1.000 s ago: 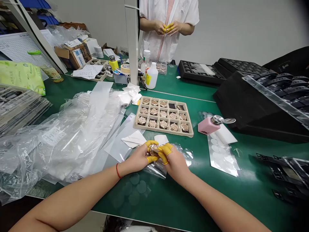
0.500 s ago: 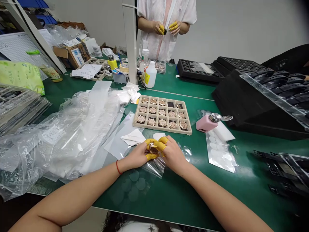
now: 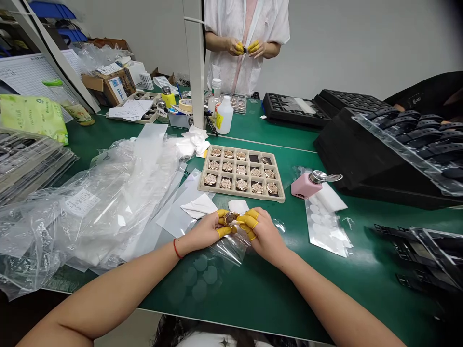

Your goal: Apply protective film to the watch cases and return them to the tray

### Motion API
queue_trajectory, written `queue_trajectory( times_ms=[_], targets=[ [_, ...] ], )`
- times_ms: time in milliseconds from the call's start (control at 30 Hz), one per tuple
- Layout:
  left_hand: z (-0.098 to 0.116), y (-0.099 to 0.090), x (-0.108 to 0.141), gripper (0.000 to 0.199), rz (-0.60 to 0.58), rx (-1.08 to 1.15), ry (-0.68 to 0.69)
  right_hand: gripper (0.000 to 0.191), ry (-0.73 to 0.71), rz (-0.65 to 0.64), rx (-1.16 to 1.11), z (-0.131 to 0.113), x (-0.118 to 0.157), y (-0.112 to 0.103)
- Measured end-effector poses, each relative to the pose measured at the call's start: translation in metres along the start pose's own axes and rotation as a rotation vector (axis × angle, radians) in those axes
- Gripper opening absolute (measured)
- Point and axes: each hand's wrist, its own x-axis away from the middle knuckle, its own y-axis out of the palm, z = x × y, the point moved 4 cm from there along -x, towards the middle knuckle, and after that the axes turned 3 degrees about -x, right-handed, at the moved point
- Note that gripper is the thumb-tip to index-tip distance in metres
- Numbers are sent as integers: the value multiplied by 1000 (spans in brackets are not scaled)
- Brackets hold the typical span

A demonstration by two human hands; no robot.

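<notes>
My left hand (image 3: 210, 230), with yellow finger cots and a red cord at the wrist, grips a round rose-gold watch case (image 3: 230, 219) by its edge. My right hand (image 3: 261, 233), also in yellow cots, is closed at the case's right side on a small white-tipped item too small to name. Below them lies a clear plastic film (image 3: 233, 250). Just beyond, a beige compartment tray (image 3: 241, 193) holds several similar watch cases. A folded white cloth (image 3: 198, 206) lies left of my hands, and a white pad (image 3: 238, 206) is behind them.
Plastic bags (image 3: 108, 207) cover the left side. A pink pump bottle (image 3: 306, 185) and a sheet with round films (image 3: 327, 231) are at right, near a large black box (image 3: 361, 159). Across the table a person (image 3: 246, 48) holds a small dark item.
My right hand has shifted slightly right, away from the case, uncovering more of it. The case now shows its dark face more. The view has moved a little.
</notes>
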Motion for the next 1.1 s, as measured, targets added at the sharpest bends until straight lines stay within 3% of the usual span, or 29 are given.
queue_trajectory(
  times_ms=[233,367,500,600,700,800,867,967,1033,1100],
  targets=[
    [-6,0,-1,40,-65,189,-95,15,153,83,-131,8,-7,-12],
    [-6,0,0,41,-100,161,-70,19,68,22,-7,8,-11,-11],
    [-6,-1,0,38,-104,107,-25,25,-31,-64,133,-7,-10,3],
    [-6,0,0,35,-113,157,-22,23,-57,-106,99,-12,-3,5],
    [-4,-1,0,39,-97,191,-49,22,160,-48,-2,13,4,-4],
    [-3,1,2,45,-103,232,-97,23,420,-30,84,47,9,-10],
    [-2,2,2,49,-92,243,-96,21,457,-15,117,54,7,-6],
    [0,4,3,56,-70,247,-32,31,439,-20,-159,41,-3,10],
    [-1,4,2,64,-48,258,2,40,431,-78,-355,32,-19,19],
    [-5,0,1,73,3,265,-2,38,453,-74,-334,38,-43,14]
  ],
)
